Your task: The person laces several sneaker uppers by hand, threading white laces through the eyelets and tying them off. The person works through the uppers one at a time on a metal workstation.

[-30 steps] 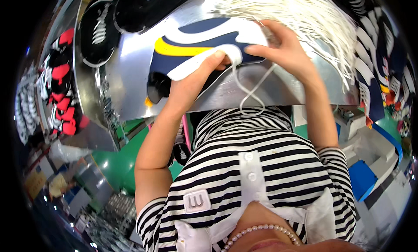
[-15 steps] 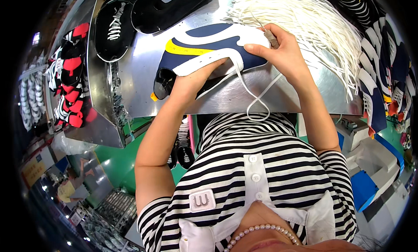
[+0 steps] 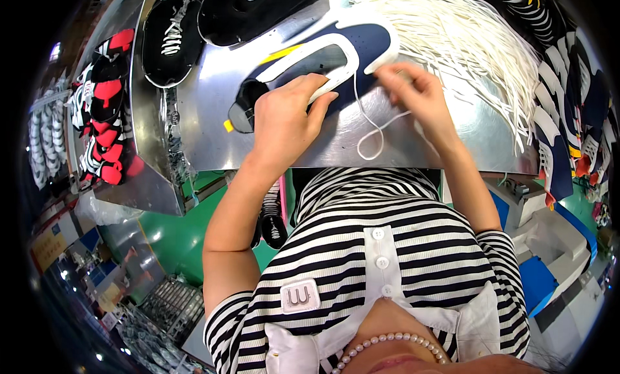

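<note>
A navy, white and yellow shoe upper (image 3: 371, 41) lies tilted on the metal table, its white eyelet strip turned up. My left hand (image 3: 290, 115) is closed on the strip's near edge, thumb and fingers pinching it. A white shoelace (image 3: 359, 103) comes out near the strip's rounded end, loops over the table and runs to my right hand (image 3: 416, 96). That hand is beside the upper's toe end, smeared by motion, its fingers curled around a brown-handled tool that is mostly hidden. At the upper's left end are a dark lining and a yellow tab (image 3: 228, 125).
A large heap of white laces (image 3: 465, 51) covers the table's far right. Black shoe pieces (image 3: 171, 41) lie at the far left. Stacked uppers (image 3: 555, 135) hang at the right edge; red, black and white ones (image 3: 106, 135) stand left. The metal table (image 3: 206, 135) ends before my body.
The upper has tilted, showing more of the eyelet strip and opening. My left hand has shifted right and now grips the strip from outside. My right hand has dropped from the toe; the lace loop shifted.
</note>
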### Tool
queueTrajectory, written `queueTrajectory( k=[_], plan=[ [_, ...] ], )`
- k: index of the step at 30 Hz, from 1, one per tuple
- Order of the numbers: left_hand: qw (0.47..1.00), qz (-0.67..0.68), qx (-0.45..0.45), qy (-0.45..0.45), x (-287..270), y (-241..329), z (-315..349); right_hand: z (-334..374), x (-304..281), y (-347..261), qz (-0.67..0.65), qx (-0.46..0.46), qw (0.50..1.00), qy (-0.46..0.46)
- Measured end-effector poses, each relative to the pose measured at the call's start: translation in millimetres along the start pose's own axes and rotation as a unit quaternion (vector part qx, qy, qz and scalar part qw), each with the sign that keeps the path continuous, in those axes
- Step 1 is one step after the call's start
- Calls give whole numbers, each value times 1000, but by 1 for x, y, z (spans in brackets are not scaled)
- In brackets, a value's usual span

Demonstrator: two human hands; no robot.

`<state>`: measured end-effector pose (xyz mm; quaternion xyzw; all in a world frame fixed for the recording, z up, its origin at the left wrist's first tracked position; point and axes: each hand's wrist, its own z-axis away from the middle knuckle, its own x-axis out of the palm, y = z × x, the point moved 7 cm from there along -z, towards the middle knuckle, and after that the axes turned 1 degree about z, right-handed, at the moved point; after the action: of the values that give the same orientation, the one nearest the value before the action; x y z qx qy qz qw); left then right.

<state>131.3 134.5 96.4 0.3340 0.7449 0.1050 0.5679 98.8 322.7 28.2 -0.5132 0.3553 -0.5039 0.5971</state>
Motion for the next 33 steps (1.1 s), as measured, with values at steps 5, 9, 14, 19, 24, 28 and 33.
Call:
queueTrajectory(
  k=[5,9,14,19,24,28,33],
  plan=[
    [999,-36,10,-20,-4,20,-11,-5,26,5,-13,30,997,-63],
    [997,-50,31,59,-26,17,-16,9,26,-5,53,-7,994,-95],
    [996,14,-55,73,-64,5,-31,71,2,-15,212,-11,961,-180],
    [978,101,-80,164,-105,13,-44,129,-34,3,316,-3,935,-161],
    [993,-20,-44,-105,-19,9,-9,127,-34,-9,212,-85,964,-134],
    [974,-44,-99,-200,22,-6,21,71,-6,-30,108,-46,992,-40],
    [982,-82,1,-169,8,23,11,3,19,-30,35,-107,991,-73]
  ],
)
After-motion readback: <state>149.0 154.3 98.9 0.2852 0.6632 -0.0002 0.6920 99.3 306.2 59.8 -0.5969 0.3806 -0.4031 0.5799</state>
